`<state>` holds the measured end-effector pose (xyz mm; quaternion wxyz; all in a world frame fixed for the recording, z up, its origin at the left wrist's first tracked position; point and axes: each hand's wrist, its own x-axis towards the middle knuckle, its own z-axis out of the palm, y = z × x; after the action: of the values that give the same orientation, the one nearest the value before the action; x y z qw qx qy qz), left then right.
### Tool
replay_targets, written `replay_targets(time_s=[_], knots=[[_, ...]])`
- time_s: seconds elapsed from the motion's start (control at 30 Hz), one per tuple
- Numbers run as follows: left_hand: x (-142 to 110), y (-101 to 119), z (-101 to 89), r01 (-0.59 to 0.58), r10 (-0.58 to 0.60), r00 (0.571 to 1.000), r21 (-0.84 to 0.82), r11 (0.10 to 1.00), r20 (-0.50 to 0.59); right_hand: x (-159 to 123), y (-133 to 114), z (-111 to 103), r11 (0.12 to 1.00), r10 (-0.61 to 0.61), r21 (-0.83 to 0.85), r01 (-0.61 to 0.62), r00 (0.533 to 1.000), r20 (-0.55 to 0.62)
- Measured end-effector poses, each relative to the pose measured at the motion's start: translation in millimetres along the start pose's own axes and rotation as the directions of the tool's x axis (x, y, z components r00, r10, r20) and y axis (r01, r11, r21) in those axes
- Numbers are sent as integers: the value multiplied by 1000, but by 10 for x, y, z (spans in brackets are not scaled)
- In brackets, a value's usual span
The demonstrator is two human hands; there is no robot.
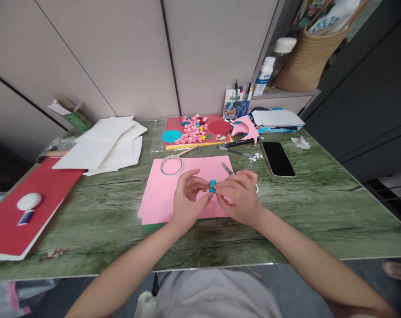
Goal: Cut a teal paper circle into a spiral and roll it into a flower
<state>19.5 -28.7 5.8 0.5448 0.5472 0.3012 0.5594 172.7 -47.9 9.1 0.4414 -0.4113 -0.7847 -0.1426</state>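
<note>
Between the fingertips of both hands is a small blue paper piece (212, 184), pinched and bunched in the middle. My left hand (191, 196) grips its left side with thumb and fingers. On the other side my right hand (240, 196) pinches it too. Both hands hover over pink paper sheets (159, 194) stacked above a green one. Scissors (227, 168) lie partly hidden behind my right hand, blades pointing away to the left. A roll of tape (171, 165) rests on the pink sheet's upper left.
Behind the sheets, small pink, blue and yellow pieces (193, 130) lie heaped on red paper. A phone (278, 159), pens (236, 151) and pink scraps (245, 128) are at the right. White sheets (101, 141) and a red sheet (48, 190) lie left.
</note>
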Motion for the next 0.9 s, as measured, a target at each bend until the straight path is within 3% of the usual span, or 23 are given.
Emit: replay_targets(time_s=[0.27,0.43,0.7,0.9], knots=[[-10,1,22,15,-17,999,-46,999,-46,-12,-17,17,1000,7,7,-7,999,-33],[-1,-7,36,65,-70,996,-91,994,-57,-39,-12,17,998,-54,-42,51,996,-74],[-8,-1,10,229,-220,973,-223,948,65,-57,4,8,996,-79,-36,77,994,-69],[-1,-2,-13,289,-275,957,-211,934,94,-56,10,2,997,-70,-39,68,996,-57]])
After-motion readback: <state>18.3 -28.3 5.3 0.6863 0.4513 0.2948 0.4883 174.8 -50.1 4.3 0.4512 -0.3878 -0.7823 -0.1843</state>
